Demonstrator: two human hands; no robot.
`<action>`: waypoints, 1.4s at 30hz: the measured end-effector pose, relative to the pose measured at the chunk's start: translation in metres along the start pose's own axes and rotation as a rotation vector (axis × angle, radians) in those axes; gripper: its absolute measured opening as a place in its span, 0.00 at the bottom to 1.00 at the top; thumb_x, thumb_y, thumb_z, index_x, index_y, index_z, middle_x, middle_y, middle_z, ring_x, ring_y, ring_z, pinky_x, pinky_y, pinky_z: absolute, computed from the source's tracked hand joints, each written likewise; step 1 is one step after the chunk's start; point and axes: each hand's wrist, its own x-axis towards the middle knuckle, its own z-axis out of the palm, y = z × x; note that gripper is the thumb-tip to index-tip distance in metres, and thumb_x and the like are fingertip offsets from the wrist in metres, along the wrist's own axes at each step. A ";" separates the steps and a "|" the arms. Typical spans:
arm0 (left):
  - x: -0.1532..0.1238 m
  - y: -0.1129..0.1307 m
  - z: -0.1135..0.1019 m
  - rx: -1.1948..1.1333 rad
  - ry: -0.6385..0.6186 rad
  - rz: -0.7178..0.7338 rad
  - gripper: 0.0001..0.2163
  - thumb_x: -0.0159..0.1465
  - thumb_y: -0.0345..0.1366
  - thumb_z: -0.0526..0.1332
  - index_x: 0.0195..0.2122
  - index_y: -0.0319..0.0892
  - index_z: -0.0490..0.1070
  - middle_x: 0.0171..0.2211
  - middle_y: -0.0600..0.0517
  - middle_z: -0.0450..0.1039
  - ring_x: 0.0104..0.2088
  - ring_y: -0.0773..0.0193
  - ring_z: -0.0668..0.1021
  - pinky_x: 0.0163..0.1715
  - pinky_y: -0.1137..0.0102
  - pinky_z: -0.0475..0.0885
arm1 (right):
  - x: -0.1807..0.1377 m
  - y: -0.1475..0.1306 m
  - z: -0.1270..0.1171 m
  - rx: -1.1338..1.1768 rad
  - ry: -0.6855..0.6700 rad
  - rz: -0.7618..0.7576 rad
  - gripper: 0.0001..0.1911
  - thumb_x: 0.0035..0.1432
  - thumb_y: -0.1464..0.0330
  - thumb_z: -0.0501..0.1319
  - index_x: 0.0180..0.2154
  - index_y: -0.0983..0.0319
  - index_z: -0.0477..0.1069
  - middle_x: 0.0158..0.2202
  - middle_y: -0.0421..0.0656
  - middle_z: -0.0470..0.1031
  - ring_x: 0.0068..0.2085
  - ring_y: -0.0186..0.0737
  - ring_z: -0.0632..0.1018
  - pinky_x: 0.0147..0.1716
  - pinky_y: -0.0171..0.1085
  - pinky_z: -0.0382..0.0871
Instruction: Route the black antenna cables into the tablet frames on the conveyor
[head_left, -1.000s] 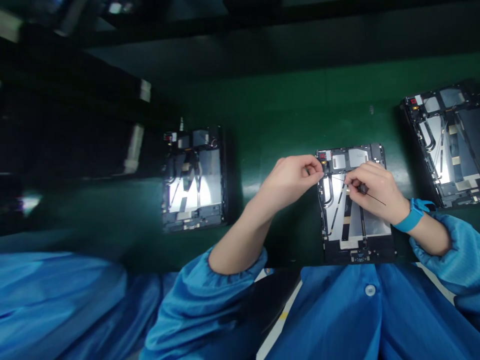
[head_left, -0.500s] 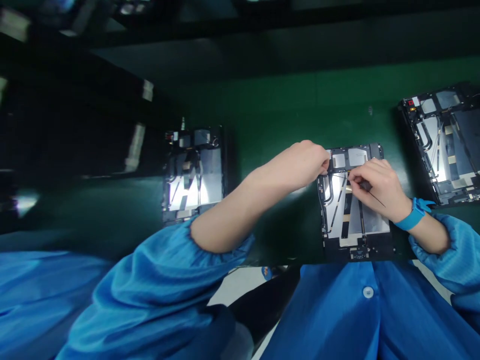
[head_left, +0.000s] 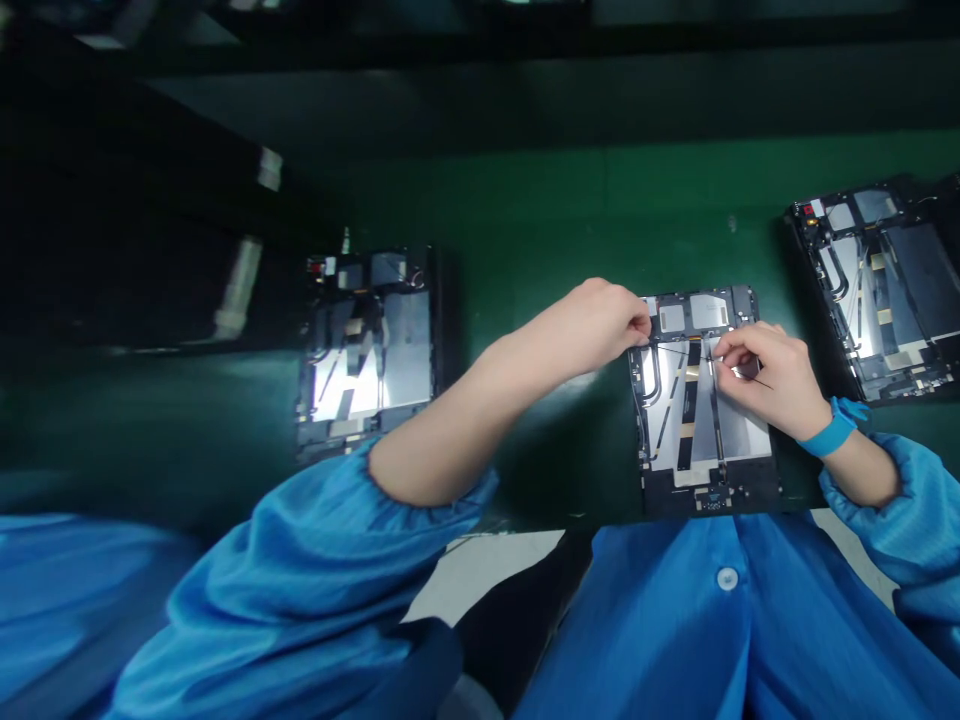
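Clearance exists over the green tabletop (head_left: 540, 220) beyond the opened device (head_left: 701, 430), whereas the left hand (head_left: 600, 325) and its forearm (head_left: 457, 430) obstruct the left approach, and the right hand (head_left: 776, 375) and a neighbouring device (head_left: 881, 290) restrict the right side.

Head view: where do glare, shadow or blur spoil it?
All in the head view: glare whitens part of the leftmost device; the upper left is dark, its pale strip smeared; left hand and right hand look fairly clear, the strand between them faint.

An opened device (head_left: 367, 355) lies well left of the left hand (head_left: 604, 325); a second device (head_left: 885, 290) rests right of the right hand (head_left: 776, 378).
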 end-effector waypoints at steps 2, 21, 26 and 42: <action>0.003 0.001 -0.002 0.007 -0.025 0.015 0.10 0.60 0.26 0.62 0.24 0.44 0.79 0.26 0.52 0.79 0.27 0.61 0.76 0.34 0.69 0.65 | 0.000 0.001 -0.001 0.001 -0.002 -0.008 0.09 0.53 0.76 0.61 0.35 0.57 0.75 0.26 0.36 0.78 0.31 0.40 0.77 0.39 0.40 0.68; -0.016 0.055 0.014 0.127 0.103 -0.277 0.06 0.64 0.34 0.61 0.31 0.41 0.76 0.30 0.44 0.78 0.31 0.51 0.80 0.34 0.62 0.72 | 0.028 -0.001 0.004 -0.172 0.166 0.073 0.09 0.57 0.75 0.61 0.37 0.57 0.75 0.28 0.39 0.78 0.34 0.44 0.77 0.39 0.43 0.68; -0.028 0.081 0.045 0.153 0.091 -0.332 0.14 0.65 0.34 0.59 0.48 0.31 0.75 0.42 0.33 0.79 0.39 0.43 0.83 0.34 0.60 0.75 | 0.024 -0.001 0.002 -0.264 0.017 0.033 0.14 0.52 0.78 0.61 0.38 0.57 0.75 0.25 0.38 0.76 0.34 0.46 0.76 0.37 0.42 0.61; -0.030 0.070 0.061 -0.059 0.281 -0.185 0.03 0.62 0.31 0.61 0.31 0.44 0.67 0.31 0.48 0.74 0.34 0.56 0.76 0.35 0.64 0.68 | -0.007 0.013 0.005 0.181 0.298 0.391 0.05 0.59 0.68 0.64 0.39 0.57 0.73 0.29 0.37 0.77 0.34 0.40 0.81 0.41 0.41 0.79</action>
